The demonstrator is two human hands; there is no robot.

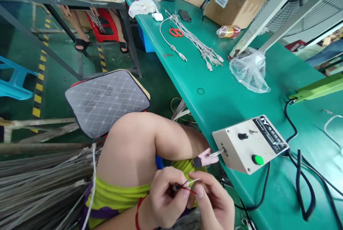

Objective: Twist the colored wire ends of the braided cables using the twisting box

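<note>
On the table [214, 80], the control box [250, 145] sat at the near edge before me; beyond it lay the plastic bag [250, 69], then cables [197, 40] and scissors [176, 32] by the left edge.

Left of the green surface [214, 80], a cushioned seat [107, 98] stands on a dark green floor [152, 80] with yellow-black striped tape [40, 80]; beyond the surface's far side, large fan grilles [302, 8] catch pale light.

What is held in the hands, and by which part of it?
Thin wires, pinched by the left hand behind their ends; the right hand is at the ends, its grip unclear.
</note>
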